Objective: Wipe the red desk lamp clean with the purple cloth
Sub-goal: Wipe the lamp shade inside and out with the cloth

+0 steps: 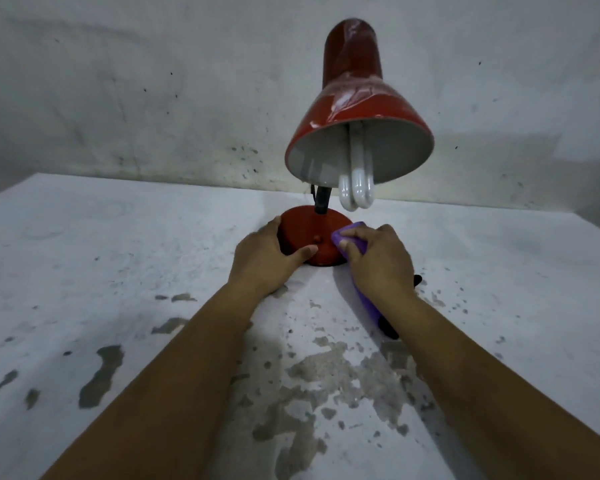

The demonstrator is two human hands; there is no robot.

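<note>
Left hand (265, 252) fingers wrapped round red desk lamp (357, 109) base; right hand (378, 258) pinches purple cloth (355, 233) beside it. Looks top-heavy, bulb fragile: hold base.

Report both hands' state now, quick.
Left hand: curled around the red lamp base, steadying it.
Right hand: holding the purple cloth against the base.

Your right hand (378, 258) covers most of the purple cloth (352, 237); the shade (354, 109) hides the lamp's neck.
</note>
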